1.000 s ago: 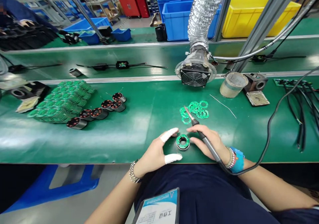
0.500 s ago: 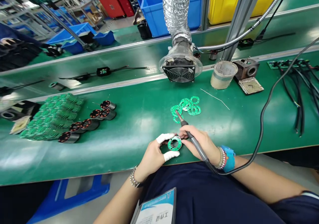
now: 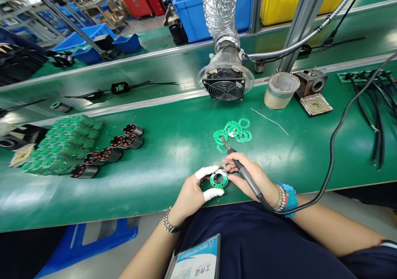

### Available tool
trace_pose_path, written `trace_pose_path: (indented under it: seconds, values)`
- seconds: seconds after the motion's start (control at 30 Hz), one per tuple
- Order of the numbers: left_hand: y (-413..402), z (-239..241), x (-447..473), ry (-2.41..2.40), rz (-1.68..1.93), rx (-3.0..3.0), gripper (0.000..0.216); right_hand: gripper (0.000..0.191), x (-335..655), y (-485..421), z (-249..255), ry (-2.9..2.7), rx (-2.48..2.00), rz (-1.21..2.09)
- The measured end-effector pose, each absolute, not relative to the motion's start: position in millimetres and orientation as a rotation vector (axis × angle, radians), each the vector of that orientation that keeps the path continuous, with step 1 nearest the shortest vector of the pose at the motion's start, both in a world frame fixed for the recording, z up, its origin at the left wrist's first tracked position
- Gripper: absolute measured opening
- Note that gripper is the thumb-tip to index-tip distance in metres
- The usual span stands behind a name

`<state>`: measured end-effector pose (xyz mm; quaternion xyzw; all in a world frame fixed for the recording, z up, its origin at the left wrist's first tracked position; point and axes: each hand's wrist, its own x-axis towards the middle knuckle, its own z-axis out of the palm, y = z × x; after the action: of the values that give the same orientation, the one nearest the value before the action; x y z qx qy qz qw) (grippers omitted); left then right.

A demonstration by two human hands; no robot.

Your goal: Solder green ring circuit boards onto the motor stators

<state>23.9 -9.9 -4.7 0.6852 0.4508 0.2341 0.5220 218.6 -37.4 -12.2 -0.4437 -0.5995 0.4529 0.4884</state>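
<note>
My left hand, with white finger cots on the thumb and forefinger, grips a small cylindrical motor part near the bench's front edge. A green ring-shaped circuit board sits on its upward-facing end. My right hand is closed around a soldering iron, whose tip points away from me, over the loose green ring boards. Fingers of that hand also reach the right side of the motor part; whether they press on it is hard to see.
Several motor parts with copper windings stand left, beside a pile of green boards. A fume extractor fan hangs ahead. Behind right are a tub, a soldering iron stand and black wires. The iron's cable loops right.
The view has shifted slightly. Both hands keep their grips, and the motor part with its ring board is turned a little. Fingers of my right hand have shifted slightly beside it.
</note>
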Motion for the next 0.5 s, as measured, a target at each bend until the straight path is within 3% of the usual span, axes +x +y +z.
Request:
trace_pose_path:
  seconds: [0.33, 0.5]
  values:
    - [-10.5, -4.9, 24.6, 1.055, 0.575, 1.704, 0.051, 0.046, 210.8, -34.0, -10.4, -1.448, -1.171, 1.056]
    - [-13.8, 2.3, 30.1, 1.085, 0.602, 1.754, 0.055, 0.032, 217.1, -45.0, -2.3, -1.686, -1.253, 0.837]
